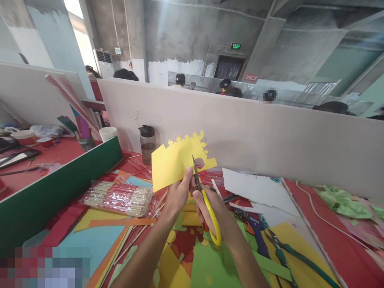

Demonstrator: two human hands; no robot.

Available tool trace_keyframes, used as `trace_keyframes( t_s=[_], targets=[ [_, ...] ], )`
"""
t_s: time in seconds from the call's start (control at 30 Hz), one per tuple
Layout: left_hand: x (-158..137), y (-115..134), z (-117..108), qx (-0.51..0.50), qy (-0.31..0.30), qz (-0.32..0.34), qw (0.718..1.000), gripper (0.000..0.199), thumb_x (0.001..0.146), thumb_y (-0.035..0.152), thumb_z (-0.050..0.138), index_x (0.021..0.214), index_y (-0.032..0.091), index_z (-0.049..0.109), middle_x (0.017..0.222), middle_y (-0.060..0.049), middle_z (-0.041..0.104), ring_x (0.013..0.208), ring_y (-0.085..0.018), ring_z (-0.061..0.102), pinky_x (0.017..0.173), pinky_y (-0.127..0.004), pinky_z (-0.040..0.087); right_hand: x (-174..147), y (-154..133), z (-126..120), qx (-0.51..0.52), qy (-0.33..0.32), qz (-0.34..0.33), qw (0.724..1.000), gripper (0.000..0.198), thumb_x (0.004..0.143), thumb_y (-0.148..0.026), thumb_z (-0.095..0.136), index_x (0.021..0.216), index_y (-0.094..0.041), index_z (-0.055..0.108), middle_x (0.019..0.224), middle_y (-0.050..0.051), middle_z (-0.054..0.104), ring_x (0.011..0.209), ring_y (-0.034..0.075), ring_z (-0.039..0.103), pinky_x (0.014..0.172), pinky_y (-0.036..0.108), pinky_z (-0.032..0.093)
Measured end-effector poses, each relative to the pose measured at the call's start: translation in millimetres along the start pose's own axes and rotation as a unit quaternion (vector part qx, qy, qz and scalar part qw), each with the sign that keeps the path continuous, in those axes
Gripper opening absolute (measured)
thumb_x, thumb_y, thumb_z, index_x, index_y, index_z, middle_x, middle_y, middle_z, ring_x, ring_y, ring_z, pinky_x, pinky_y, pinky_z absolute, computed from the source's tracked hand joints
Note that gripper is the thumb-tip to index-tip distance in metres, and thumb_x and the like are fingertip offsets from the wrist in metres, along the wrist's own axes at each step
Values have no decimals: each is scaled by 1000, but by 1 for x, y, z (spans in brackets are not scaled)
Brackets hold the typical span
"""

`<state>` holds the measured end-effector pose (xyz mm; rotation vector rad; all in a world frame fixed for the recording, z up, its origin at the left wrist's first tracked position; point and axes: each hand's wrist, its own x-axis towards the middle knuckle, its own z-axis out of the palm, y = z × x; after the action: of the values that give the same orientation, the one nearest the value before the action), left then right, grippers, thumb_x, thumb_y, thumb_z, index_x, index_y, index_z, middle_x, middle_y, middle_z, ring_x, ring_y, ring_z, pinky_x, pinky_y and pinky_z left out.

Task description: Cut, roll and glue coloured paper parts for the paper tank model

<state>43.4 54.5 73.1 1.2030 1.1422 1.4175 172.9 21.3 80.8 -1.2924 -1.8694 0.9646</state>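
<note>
My left hand [179, 192] pinches a yellow sheet of paper [169, 160] by its lower edge, holding it up above the table. The sheet's top and right edges are cut into small pointed notches, and a rounded opening shows near its right side. My right hand [207, 206] is closed around the yellow-handled scissors [213, 220]. Their dark blades point up and lie against the paper, close to the opening. Part of the right fingers is hidden behind the handle.
Coloured paper and scraps cover the red table, with wrapped wooden sticks [117, 198] on the left. A water bottle [147, 144] and paper cup [108, 134] stand by the white partition [240, 132]. Pliers [279, 248] and a blue glue gun [256, 232] lie right. A green divider [60, 180] runs left.
</note>
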Motion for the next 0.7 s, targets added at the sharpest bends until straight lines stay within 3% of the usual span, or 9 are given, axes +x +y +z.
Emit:
trace_keyframes(
  t_s=[0.37, 0.7],
  targets=[
    [-2, 4, -3, -29, -4, -17, 999, 50, 88, 57, 53, 53, 20, 52, 53, 2, 49, 57, -15, 50, 62, -25, 40, 1, 1, -3, -23, -9, -17, 1000, 42, 96, -62, 44, 87, -22, 52, 59, -4, 47, 48, 13, 44, 45, 23, 33],
    [-3, 1, -10, 3, -38, -39, 999, 53, 89, 59, 50, 52, 21, 53, 54, 1, 54, 60, -15, 53, 67, -25, 41, 2, 11, -1, 21, -37, -35, 998, 43, 99, -61, 35, 94, -22, 52, 60, -5, 45, 47, 11, 43, 47, 23, 37]
  ],
)
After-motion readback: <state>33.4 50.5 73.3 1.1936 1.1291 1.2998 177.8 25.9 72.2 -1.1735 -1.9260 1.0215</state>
